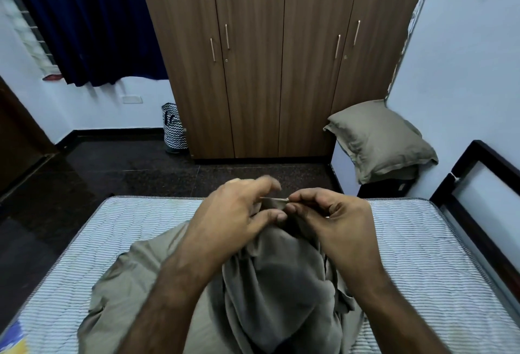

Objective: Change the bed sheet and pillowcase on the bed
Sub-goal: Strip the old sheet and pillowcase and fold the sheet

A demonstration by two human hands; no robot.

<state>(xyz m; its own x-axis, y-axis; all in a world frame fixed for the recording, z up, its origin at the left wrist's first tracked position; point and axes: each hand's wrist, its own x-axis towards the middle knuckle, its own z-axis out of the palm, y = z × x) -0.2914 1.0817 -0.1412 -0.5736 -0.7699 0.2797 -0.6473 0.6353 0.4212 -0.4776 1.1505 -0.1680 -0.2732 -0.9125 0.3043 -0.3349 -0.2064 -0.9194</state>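
An olive-grey bed sheet (270,283) hangs bunched from my hands and spills onto the bare striped mattress (408,241). My right hand (329,215) pinches the sheet's top edge between thumb and fingers. My left hand (239,207) is right beside it, fingers spread and blurred, thumb and lower fingers pressed on the fabric below the edge. A pillow (380,139) in an olive-grey case leans on a low stand by the right wall, beyond the bed.
A brown four-door wardrobe (281,58) stands across the dark floor (112,173). A zigzag-patterned basket (174,128) sits at its left. Dark blue curtains (84,15) hang at left. The dark bed frame's headboard (478,184) rises at the right edge.
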